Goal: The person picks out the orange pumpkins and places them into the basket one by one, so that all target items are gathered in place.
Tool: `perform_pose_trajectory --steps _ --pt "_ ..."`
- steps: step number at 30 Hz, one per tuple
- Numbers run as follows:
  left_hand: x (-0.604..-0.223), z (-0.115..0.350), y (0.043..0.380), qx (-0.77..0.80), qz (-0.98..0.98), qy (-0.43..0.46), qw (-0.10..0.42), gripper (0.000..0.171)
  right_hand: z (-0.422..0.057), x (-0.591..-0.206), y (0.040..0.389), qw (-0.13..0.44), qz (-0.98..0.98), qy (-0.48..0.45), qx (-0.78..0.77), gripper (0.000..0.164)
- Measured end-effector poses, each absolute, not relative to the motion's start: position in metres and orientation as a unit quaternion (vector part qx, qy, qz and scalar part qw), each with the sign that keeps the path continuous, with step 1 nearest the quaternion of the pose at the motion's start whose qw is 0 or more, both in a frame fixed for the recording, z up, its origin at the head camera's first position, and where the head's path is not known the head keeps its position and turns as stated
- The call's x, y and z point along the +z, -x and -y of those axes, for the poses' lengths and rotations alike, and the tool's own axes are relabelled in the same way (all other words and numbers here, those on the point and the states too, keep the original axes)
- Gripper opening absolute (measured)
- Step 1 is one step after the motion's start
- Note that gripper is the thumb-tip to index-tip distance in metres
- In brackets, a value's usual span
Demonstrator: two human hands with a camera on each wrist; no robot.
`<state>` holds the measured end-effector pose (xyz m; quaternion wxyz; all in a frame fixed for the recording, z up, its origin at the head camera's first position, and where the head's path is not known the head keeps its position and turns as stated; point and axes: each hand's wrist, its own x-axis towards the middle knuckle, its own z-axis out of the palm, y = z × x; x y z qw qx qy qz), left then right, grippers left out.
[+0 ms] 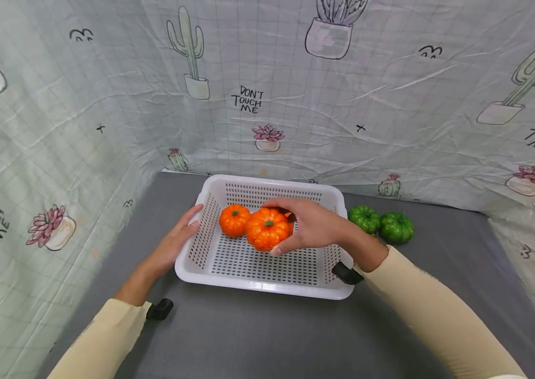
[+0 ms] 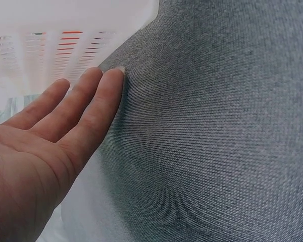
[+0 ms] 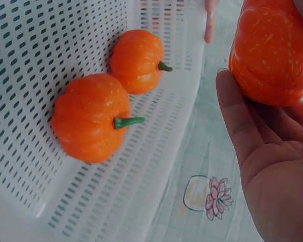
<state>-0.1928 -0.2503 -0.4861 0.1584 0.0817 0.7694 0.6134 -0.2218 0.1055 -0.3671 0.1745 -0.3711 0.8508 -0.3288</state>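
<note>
Right hand [image 1: 312, 223] grips a pumpkin [image 1: 267, 230] over a basket [image 1: 260, 286] holding two others [image 3: 91, 118].

Left grip [image 2: 48, 146]: fingers extended near slotted white basket [image 2: 91, 17]; grey woven surface [image 2: 217, 126] alongside.

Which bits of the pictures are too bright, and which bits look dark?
Left wrist view: the white perforated basket looks washed out toward the upper left, while the gray fabric surface looks dim; right wrist view: the right hand looks shaded, darker than the basket; head view: mostly soft, even light.
</note>
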Motion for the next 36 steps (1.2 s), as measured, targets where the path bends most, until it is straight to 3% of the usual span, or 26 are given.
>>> perform_pose_trajectory --steps 36 --pt "-0.485 0.253 0.193 0.616 -0.767 -0.085 0.159 0.059 -0.053 -0.392 0.236 0.209 -0.818 0.399 -0.358 0.078"
